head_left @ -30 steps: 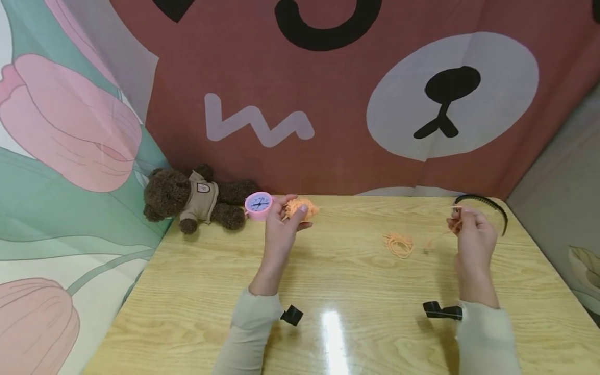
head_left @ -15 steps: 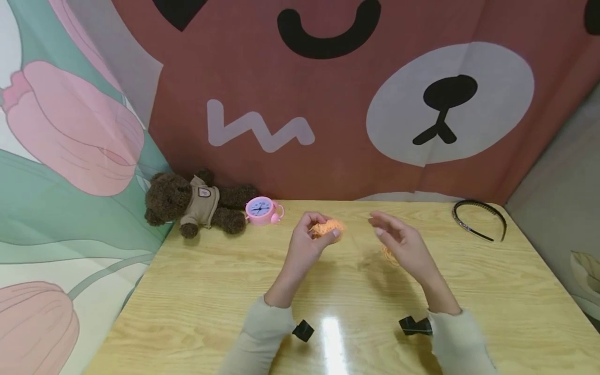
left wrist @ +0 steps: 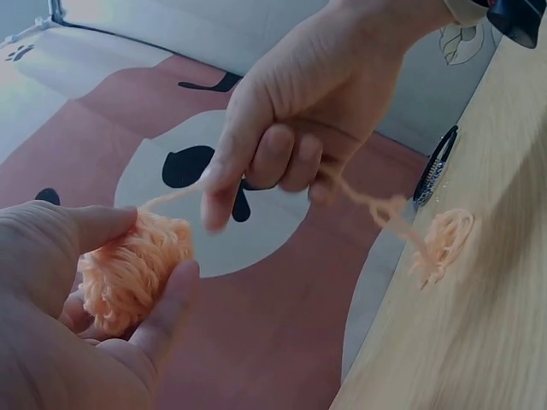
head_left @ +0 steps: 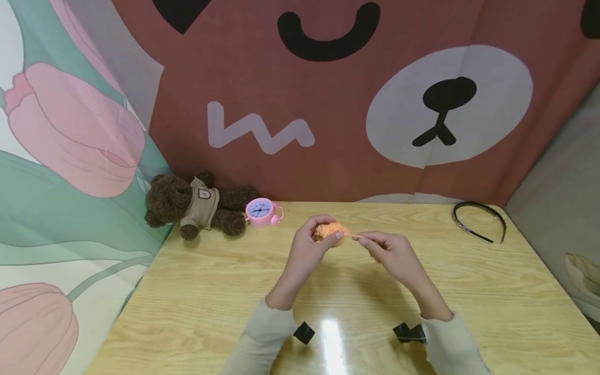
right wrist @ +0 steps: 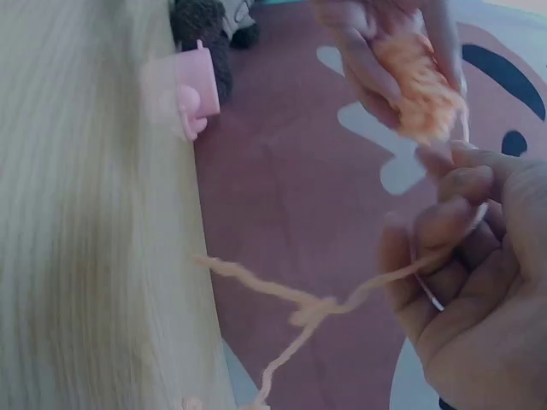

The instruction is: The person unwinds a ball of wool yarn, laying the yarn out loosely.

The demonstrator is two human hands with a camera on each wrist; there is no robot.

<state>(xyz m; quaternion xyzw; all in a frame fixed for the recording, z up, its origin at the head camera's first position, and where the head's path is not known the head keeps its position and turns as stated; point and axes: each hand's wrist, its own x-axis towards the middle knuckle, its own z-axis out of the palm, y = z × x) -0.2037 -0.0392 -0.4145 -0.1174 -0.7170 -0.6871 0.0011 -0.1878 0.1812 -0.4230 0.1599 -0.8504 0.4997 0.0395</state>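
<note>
My left hand (head_left: 308,246) grips a small orange yarn ball (head_left: 329,229) above the middle of the wooden table (head_left: 197,291). In the left wrist view the ball (left wrist: 135,269) sits between its thumb and fingers. Just right of the ball, my right hand (head_left: 371,242) pinches the yarn strand (right wrist: 342,301) that runs from it. The strand trails down to a loose yarn pile (left wrist: 444,243) on the table. In the right wrist view my right hand (right wrist: 479,282) has the strand crossing its curled fingers, with the ball (right wrist: 419,85) above it.
A brown teddy bear (head_left: 187,202) and a pink alarm clock (head_left: 260,211) lie at the table's back left. A black headband (head_left: 479,220) lies at the back right corner. Printed cloth hangs behind and to the left.
My right hand has come left from beside the headband to the yarn ball and now pinches the strand there. My left hand has carried the ball right, toward the table's middle.
</note>
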